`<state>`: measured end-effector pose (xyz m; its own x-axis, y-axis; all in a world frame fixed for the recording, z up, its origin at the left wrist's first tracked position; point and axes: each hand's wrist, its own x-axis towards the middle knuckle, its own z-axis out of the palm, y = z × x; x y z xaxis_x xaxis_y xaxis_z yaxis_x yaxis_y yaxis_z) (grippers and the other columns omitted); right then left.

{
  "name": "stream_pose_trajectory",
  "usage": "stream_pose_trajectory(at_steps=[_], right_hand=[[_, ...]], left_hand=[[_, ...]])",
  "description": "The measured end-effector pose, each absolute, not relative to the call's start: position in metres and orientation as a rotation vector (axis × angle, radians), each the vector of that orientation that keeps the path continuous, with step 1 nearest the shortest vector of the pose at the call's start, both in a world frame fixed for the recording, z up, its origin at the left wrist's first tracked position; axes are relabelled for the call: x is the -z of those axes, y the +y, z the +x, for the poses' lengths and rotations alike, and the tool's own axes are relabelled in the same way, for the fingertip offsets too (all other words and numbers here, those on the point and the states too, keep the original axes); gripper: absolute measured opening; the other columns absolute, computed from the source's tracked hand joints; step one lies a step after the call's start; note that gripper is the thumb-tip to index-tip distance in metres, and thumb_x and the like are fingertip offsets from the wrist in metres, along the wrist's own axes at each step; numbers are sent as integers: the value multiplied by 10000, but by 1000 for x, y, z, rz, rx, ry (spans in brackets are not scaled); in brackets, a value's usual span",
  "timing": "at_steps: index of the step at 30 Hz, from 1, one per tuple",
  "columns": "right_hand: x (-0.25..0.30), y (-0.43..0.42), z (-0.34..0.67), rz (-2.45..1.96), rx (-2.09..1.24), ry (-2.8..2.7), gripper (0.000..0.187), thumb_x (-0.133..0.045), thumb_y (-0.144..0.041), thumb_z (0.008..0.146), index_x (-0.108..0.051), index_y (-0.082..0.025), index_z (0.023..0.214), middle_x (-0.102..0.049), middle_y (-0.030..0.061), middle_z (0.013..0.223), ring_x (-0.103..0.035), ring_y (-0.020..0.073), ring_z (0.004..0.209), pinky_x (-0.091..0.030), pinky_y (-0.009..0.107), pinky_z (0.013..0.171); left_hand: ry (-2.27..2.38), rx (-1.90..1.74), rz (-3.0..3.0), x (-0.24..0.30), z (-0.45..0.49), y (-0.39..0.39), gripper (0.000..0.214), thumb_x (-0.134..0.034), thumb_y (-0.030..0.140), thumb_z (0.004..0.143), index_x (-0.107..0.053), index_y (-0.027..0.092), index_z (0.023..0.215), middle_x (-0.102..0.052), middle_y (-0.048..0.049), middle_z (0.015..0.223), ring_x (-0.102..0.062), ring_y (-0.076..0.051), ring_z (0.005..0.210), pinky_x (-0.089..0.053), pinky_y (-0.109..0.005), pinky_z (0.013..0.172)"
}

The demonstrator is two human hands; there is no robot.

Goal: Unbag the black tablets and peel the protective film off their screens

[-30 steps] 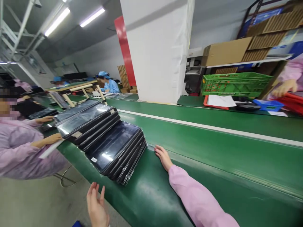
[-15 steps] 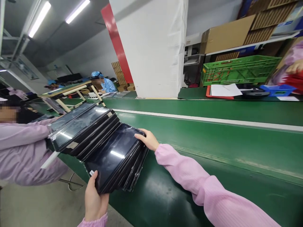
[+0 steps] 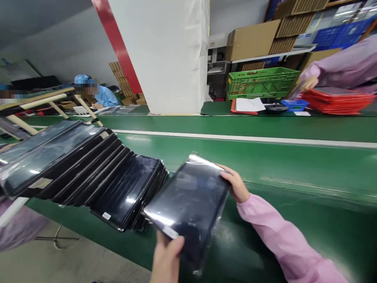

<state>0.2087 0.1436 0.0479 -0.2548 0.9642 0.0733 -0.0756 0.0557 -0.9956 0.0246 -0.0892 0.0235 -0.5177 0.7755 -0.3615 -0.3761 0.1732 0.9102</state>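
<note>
Between my two hands I hold a flat black screen panel [image 3: 191,196] in clear plastic film, with a small white label near its lower left corner. My left hand [image 3: 167,253] grips the near edge, thumb on top by the label. At the far right corner my right hand [image 3: 235,182] is closed on the panel, fingers partly hidden beneath it. The panel is tilted above the green bench [image 3: 235,243]. Just to its left lies a leaning stack of similar black panels [image 3: 129,192], the top one with a white label. Larger dark panels [image 3: 59,149] overlap further left.
Across the green surface run a white strip [image 3: 200,136] and a far ledge with a green crate [image 3: 262,83], papers [image 3: 250,104] and a blue tray [image 3: 295,105]. A co-worker's hand [image 3: 310,82] is by red stacked sheets [image 3: 338,100]. A white pillar [image 3: 173,59] stands behind.
One panel has come off the stack and moved right in both my hands, apart from the rest. The view has turned right, bringing the red stack and a co-worker's sleeve further into sight.
</note>
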Motion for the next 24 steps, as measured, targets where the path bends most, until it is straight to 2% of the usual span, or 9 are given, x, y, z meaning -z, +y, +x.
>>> stream_pose_trajectory(at_steps=[3, 7, 9, 13, 16, 18, 20, 22, 24], right_hand=[[-20, 157, 278, -1186, -1338, -1311, 406, -689, -453, 669, -807, -183, 949, -791, 127, 967, -725, 312, 882, -548, 417, 783], [-8, 167, 342, -1365, -1256, -1345, 452, -655, -462, 664, -805, -194, 997, -790, 128, 982, -718, 281, 747, -531, 373, 633], [-9, 172, 359, -1422, -1215, -1413, 470, -631, -475, 670, -804, -194, 1004, -785, 125, 1030, -722, 291, 805, -542, 374, 668], [-27, 192, 372, -1503, -1171, -1644, 437, -660, -474, 634, -817, -192, 928, -780, 118, 1076, -699, 344, 1017, -547, 417, 874], [-54, 218, 368, -1539, -1201, -1875, 371, -742, -405, 590, -825, -199, 888, -793, 115, 992, -716, 353, 978, -544, 455, 927], [-75, 235, 349, -1555, -1187, -2010, 317, -787, -327, 584, -823, -188, 866, -795, 130, 900, -731, 354, 923, -540, 475, 940], [-93, 247, 310, -1532, -1108, -2107, 314, -794, -313, 653, -810, -166, 930, -790, 154, 946, -717, 358, 989, -487, 502, 1023], [-104, 250, 250, -1416, -1089, -2198, 394, -769, -336, 762, -753, -156, 1111, -742, 156, 1178, -669, 325, 1146, -416, 526, 1108], [-109, 243, 176, -1243, -1150, -2289, 434, -728, -365, 853, -683, -154, 1230, -674, 128, 1327, -628, 269, 1233, -405, 502, 1128]], left_hand=[[1091, -1304, 332, -4, 88, -69, 807, -893, 348, 538, -648, 209, 1295, -716, -133, 1249, -630, -336, 1238, -424, -444, 1142], [833, -1021, 402, 16, 142, -57, 798, -895, 504, 572, -644, 126, 1229, -661, -191, 1318, -566, -326, 1312, -344, -436, 1181], [850, -840, 442, 21, 156, -53, 812, -847, 631, 570, -652, 110, 1161, -661, -213, 1297, -555, -345, 1320, -336, -480, 1175], [889, -495, 515, 15, 162, -44, 896, -653, 871, 550, -648, 95, 999, -682, -286, 1218, -614, -389, 1247, -341, -570, 1146], [769, -433, 630, -7, 132, -44, 836, -579, 870, 631, -655, 98, 943, -722, -288, 1117, -679, -392, 1142, -390, -584, 1105], [779, -497, 782, -26, 92, -54, 692, -633, 741, 722, -682, 109, 999, -750, -232, 1088, -694, -355, 1118, -442, -538, 1073], [995, -732, 961, -41, 40, -70, 512, -628, 600, 823, -702, 157, 1068, -774, -149, 1028, -704, -299, 1074, -477, -471, 1046], [1408, -1292, 878, -49, -12, -87, 387, -686, 539, 770, -708, 205, 965, -768, -87, 927, -714, -285, 953, -558, -414, 905], [1794, -2091, 561, -48, -55, -97, 303, -642, 489, 777, -685, 225, 920, -734, -46, 1008, -673, -261, 1029, -547, -374, 932]])
